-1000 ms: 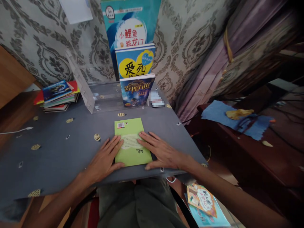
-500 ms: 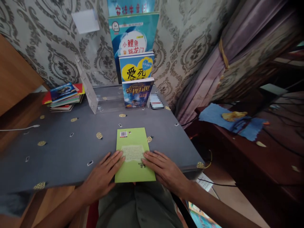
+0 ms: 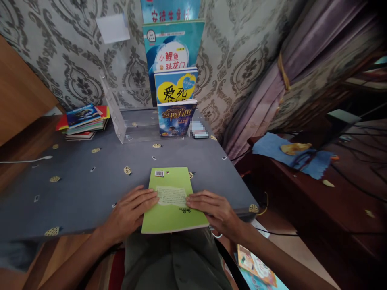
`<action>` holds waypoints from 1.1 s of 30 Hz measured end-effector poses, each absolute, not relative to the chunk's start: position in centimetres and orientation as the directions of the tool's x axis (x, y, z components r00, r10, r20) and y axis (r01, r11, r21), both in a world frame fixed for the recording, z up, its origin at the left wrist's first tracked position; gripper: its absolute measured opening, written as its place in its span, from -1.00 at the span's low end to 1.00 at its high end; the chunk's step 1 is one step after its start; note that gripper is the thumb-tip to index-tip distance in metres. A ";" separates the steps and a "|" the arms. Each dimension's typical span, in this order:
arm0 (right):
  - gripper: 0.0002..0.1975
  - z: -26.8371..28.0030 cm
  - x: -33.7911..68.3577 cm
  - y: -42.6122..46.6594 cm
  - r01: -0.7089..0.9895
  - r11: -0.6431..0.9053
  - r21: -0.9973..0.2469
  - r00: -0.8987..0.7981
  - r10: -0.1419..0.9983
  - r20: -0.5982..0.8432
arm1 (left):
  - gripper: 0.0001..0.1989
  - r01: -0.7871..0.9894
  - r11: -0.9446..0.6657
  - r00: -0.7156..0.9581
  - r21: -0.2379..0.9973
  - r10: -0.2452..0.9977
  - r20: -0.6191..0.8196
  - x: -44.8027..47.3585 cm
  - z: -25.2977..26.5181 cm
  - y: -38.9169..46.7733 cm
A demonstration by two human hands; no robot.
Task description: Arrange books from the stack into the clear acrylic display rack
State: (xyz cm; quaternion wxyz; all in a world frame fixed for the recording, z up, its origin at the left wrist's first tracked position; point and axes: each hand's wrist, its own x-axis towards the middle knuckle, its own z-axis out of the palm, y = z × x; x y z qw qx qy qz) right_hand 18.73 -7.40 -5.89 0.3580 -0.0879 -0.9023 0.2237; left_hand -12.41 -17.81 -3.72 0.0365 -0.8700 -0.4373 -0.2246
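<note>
A light-green paperback book [image 3: 169,219] lies at the table's front edge, its back cover with barcode and text facing up. Its near edge looks slightly raised and overhangs the table. My left hand [image 3: 131,209] grips the book's left side, fingers across the cover and thumb hidden beneath. On the right side my right hand [image 3: 216,209] grips it the same way, its thumb also out of sight. Beyond the book stands a clear acrylic rack [image 3: 113,108] holding several upright books, with a dark-blue book [image 3: 175,119] in front and a yellow-and-blue book [image 3: 161,90] behind it.
A stack of books [image 3: 84,121] lies at the table's back left, near a white cable [image 3: 27,160]. A blurred-out item [image 3: 199,129] sits right of the rack. To the right, a dark red cabinet [image 3: 281,185] bears a blue cloth [image 3: 269,147]. Books [image 3: 256,266] lie on the floor.
The green book's near edge has come up a little and its near part appears wider. Both hands have shifted with it, the right hand slightly to the right.
</note>
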 end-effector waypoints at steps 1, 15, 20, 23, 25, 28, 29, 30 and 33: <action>-0.60 -6.0 18.7 -7.2 0.005 0.885 -0.466 -0.738 0.318 0.595 | -0.45 0.777 -0.614 0.511 0.140 0.744 0.430 -12.4 -4.0 -17.6; -0.70 -7.5 17.1 -0.5 0.178 0.934 -0.311 -0.819 0.316 0.480 | -0.18 0.803 -0.591 0.588 -0.074 0.768 0.252 -12.9 -5.6 -12.1; -0.55 -5.9 18.1 -0.1 0.232 0.924 -0.305 -0.912 0.316 0.261 | 0.00 0.794 -0.608 0.605 -0.005 0.788 0.113 -13.5 -4.7 -11.6; -0.44 -3.9 18.7 -0.4 0.230 0.916 -0.328 -0.949 0.286 0.135 | -0.35 0.832 -0.551 0.546 0.058 0.833 0.092 -13.9 -4.3 -10.4; -0.45 -2.9 17.5 -0.4 0.234 0.907 -0.350 -0.947 0.294 0.130 | -0.50 0.871 -0.485 0.471 0.081 0.871 0.142 -14.1 -4.6 -8.8; -0.50 -2.8 12.5 0.0 0.260 0.893 -0.367 -0.916 0.348 0.200 | -0.55 0.918 -0.385 0.352 0.094 0.902 0.251 -14.1 -5.8 -6.2; -0.50 -3.1 10.4 0.2 0.262 0.892 -0.369 -0.910 0.356 0.214 | -0.57 0.926 -0.364 0.325 0.099 0.903 0.280 -14.1 -6.3 -5.5; -0.49 -3.6 8.3 0.5 0.275 0.886 -0.373 -0.900 0.374 0.225 | -0.59 0.931 -0.348 0.303 0.106 0.902 0.307 -14.0 -6.7 -5.0; -0.45 -4.9 3.8 1.5 0.317 0.868 -0.381 -0.890 0.412 0.197 | -0.63 0.930 -0.337 0.267 0.148 0.895 0.359 -13.9 -7.8 -4.6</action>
